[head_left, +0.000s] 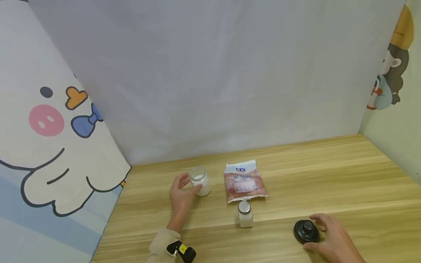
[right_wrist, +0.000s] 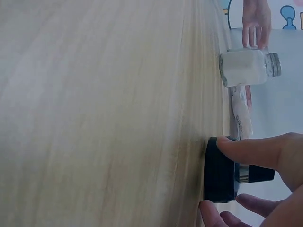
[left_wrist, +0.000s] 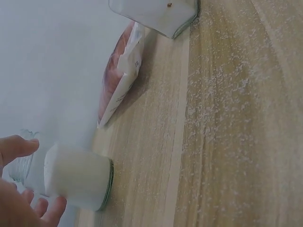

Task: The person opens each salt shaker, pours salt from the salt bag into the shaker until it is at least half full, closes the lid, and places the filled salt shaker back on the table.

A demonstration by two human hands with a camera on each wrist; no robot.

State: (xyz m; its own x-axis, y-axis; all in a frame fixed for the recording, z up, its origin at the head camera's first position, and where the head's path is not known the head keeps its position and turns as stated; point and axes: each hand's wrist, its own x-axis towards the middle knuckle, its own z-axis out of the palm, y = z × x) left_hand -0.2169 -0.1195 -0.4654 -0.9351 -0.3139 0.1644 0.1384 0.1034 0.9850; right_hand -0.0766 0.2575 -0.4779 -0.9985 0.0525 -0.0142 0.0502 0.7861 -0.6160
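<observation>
On the table stands an uncapped glass jar (head_left: 203,187) holding white powder. My left hand (head_left: 182,197) is curled round its left side, thumb across the front; in the left wrist view the fingertips (left_wrist: 57,204) lie against the jar (left_wrist: 78,177). At the front right, a round black lid (head_left: 306,232) with a raised knob lies flat on the wood. The right hand (head_left: 332,237) holds it by the rim between thumb and fingers. The right wrist view shows the thumb on the lid's upper edge (right_wrist: 219,175) and a silver band under the knob.
A glass shaker (head_left: 245,217) with a metal cap stands between the hands. Behind it lies a pink and white packet (head_left: 245,182). Fine white grains (left_wrist: 218,99) are scattered over the wooden table (head_left: 329,175). A grey cloth (head_left: 213,80) hangs along the back.
</observation>
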